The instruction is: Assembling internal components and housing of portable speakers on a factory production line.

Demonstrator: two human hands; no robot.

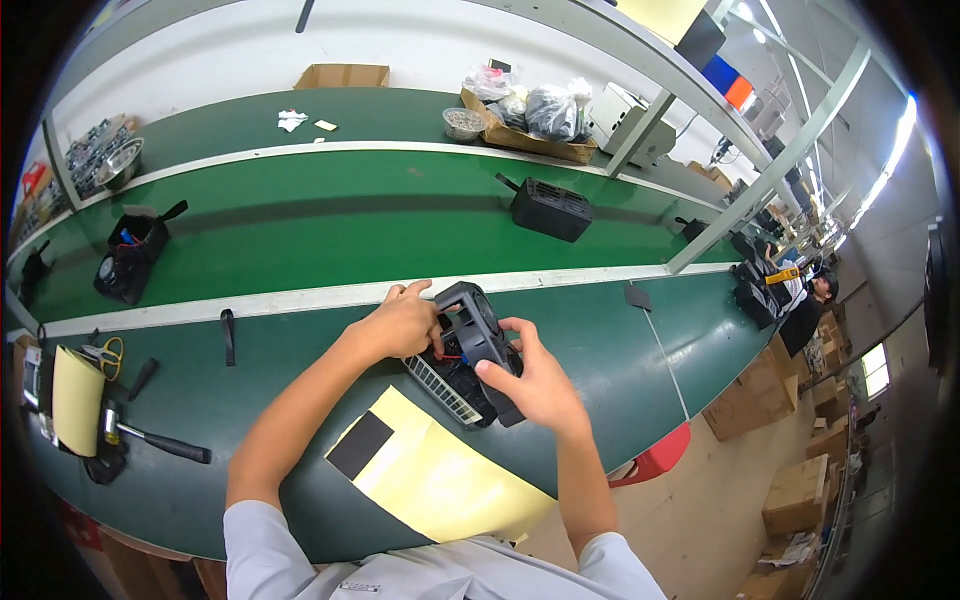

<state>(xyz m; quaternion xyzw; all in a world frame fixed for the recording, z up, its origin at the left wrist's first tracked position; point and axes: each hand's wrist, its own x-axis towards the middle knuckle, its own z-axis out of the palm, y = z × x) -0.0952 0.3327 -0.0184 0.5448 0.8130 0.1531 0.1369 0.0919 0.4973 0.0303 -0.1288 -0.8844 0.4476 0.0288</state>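
Observation:
A black plastic speaker housing [481,342] stands opened in front of me, its two shells apart and tilted. Closed around the right side of the upper shell is my right hand [540,385], thumb on the near face and fingers behind. My left hand [403,322] reaches into the gap from the left with bent fingers; its fingertips are partly hidden, close to a thin red wire. The lower shell [447,388] shows a row of pale rectangular cells along its edge. Beneath lies a yellow sheet [440,470] with a black rectangular pad [360,446] on its left corner.
On the green belt sit a finished-looking black box [552,209] and an open one [132,255] with wires. To my left lie a hammer [165,445], yellow-handled scissors [107,355] and a black strap [229,337]. A red stool [655,458] stands right; another person [820,288] is beyond.

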